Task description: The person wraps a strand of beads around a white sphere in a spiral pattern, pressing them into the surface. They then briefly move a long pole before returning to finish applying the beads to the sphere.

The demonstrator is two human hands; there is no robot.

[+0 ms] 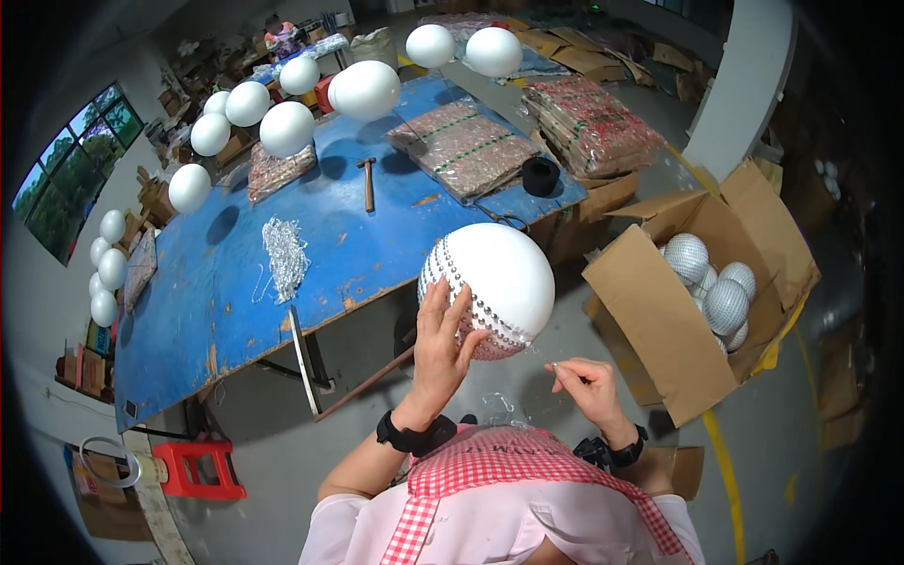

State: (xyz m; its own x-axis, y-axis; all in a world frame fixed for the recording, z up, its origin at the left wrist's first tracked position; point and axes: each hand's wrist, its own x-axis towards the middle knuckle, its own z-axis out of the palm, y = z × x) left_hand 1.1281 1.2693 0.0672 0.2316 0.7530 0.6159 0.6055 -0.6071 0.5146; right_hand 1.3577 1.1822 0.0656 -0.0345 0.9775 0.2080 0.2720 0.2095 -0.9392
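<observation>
My blue table (217,282) is scuffed. On it lie a hammer (367,182), a silver chain heap (284,256), bead sheets (463,146) and black tape (540,176).

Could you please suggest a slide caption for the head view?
Left hand steadies a white foam ball partly covered in mirror tiles; right hand pinches a thin strand beside the blue table.

Both hands raised: left hand (443,331) open-palmed, fingers spread; right hand (586,381) seemingly pinched shut.

item pinched in right hand (586,379) too small to tell
</observation>
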